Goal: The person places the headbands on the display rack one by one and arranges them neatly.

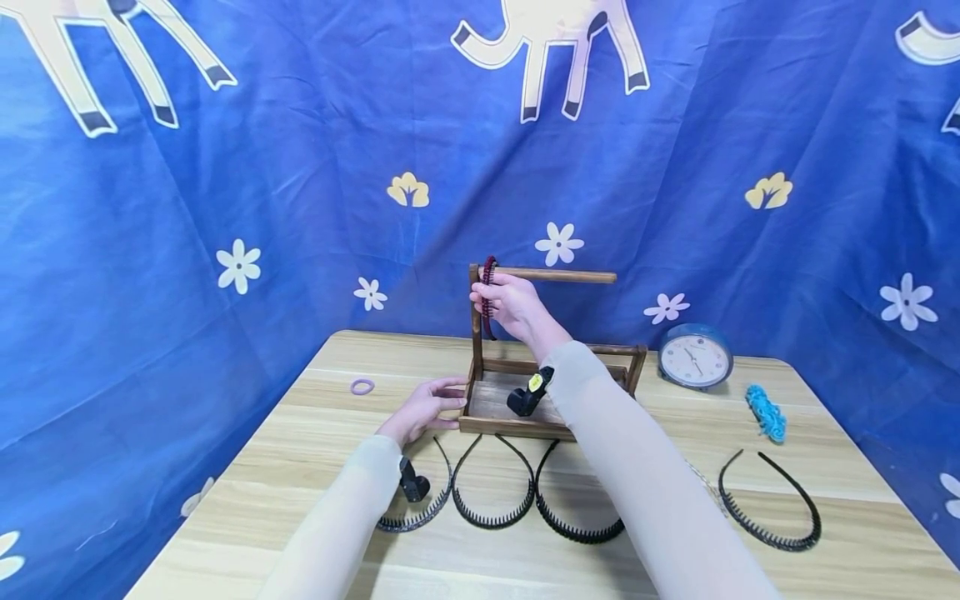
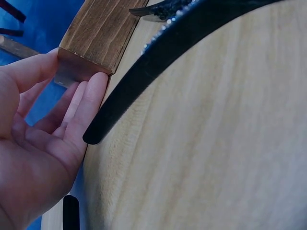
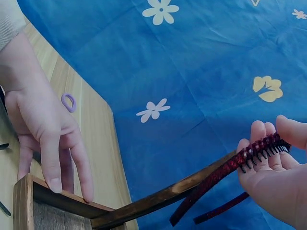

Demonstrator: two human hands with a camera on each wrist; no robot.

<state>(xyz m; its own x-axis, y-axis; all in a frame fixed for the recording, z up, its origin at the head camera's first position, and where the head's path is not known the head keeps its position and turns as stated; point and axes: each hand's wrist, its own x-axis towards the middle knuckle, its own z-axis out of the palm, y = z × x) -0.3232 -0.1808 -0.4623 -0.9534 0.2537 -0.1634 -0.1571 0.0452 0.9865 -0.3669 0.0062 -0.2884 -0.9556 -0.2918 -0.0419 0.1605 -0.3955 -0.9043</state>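
My right hand point(image 1: 517, 304) pinches a dark red toothed headband point(image 3: 211, 184) between thumb and fingers. The headband stands upright at the post end of a wooden rack's rod point(image 1: 562, 275), its top slightly above the rod; whether the rod bears it I cannot tell. Low on the table, my left hand point(image 1: 423, 410) touches the left side of the rack's tray point(image 1: 517, 428) with fairly straight fingers. In the left wrist view, its thumb and fingertips meet the tray's wooden corner point(image 2: 91, 43), and a black headband with sparkling stones point(image 2: 148, 62) lies close by.
Several dark headbands, among them a black one point(image 1: 491, 523), line the table before the rack. Another headband point(image 1: 795, 546) lies at right. A round clock point(image 1: 696, 358) and a blue stringy bundle point(image 1: 766, 412) are right of the rack; a purple hair ring point(image 1: 362, 387) lies left.
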